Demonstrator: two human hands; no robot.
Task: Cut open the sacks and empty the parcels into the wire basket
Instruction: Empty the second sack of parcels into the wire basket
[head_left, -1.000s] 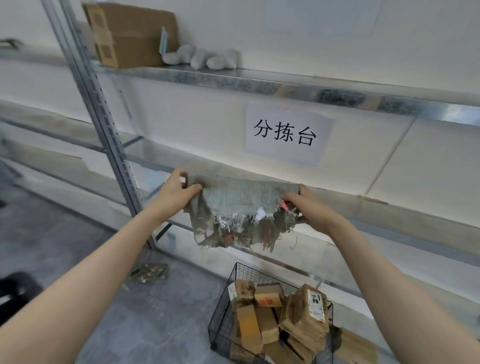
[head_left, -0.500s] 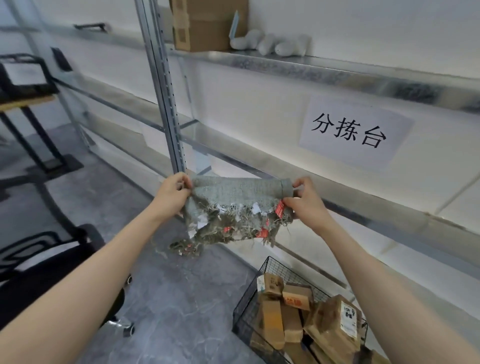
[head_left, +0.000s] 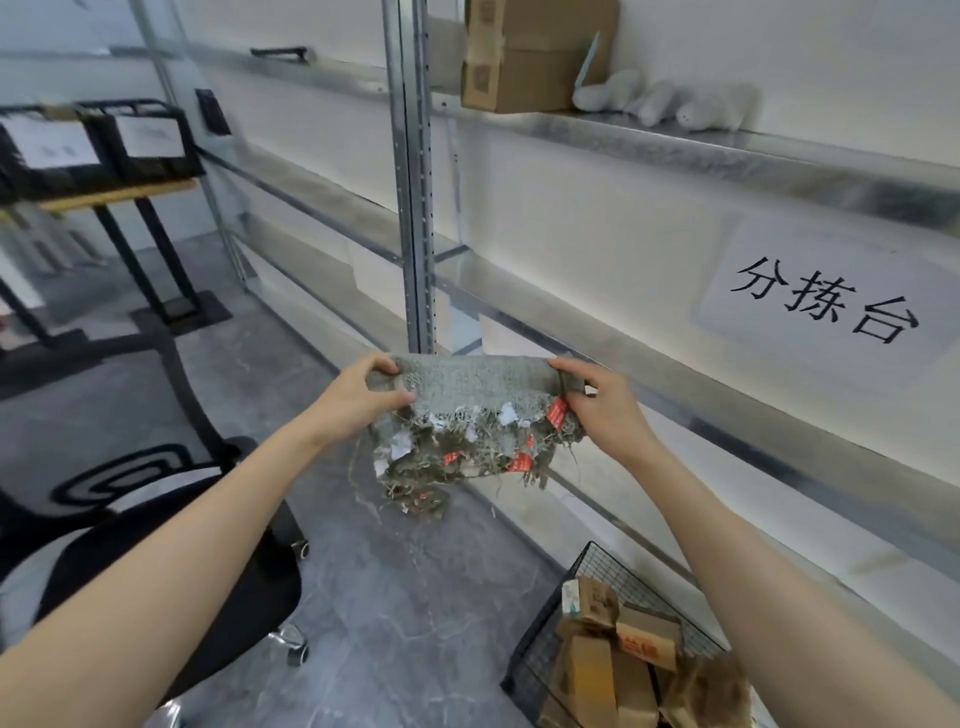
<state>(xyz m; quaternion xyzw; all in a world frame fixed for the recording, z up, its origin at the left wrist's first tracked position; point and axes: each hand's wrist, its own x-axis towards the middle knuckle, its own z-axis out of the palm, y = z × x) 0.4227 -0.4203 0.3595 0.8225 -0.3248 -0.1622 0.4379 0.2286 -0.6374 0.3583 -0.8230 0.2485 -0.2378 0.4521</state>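
Grey stone-pattern floor (head_left: 415, 597) runs along a galvanised metal rack. Its upright post (head_left: 413, 182) stands directly behind the work area. Both hands hold a flat, partly rolled sack (head_left: 467, 384) in the air in front of the lower part of this post.

The left hand (head_left: 358, 395) grips the left end of the roll, with the thumb on top and the fingers curled beneath. The right hand (head_left: 602, 410) pinches the right end, its fingers closed on the fabric beside a red tag (head_left: 557, 413). The lower edge of the sack hangs frayed, with loose threads, white scraps and further red tags.

The wire basket (head_left: 545, 623) sits on the floor at lower right, close to the rack. It lies below the right forearm and well apart from the sack. It contains brown cardboard parcels (head_left: 644, 644), stacked loosely.

An office chair (head_left: 171, 571) with castors stands at lower left, beneath the left forearm. Further left, black crates (head_left: 98, 145) rest on a wood-topped table (head_left: 119, 195) with black legs.

On the upper shelf (head_left: 675, 150) sit a cardboard box (head_left: 535, 52) and several pale rounded items (head_left: 670, 101). Blur prevents firm identification of these items; they are possibly padded packets. A white paper sign (head_left: 826, 301) with black characters is fixed to the wall at right.
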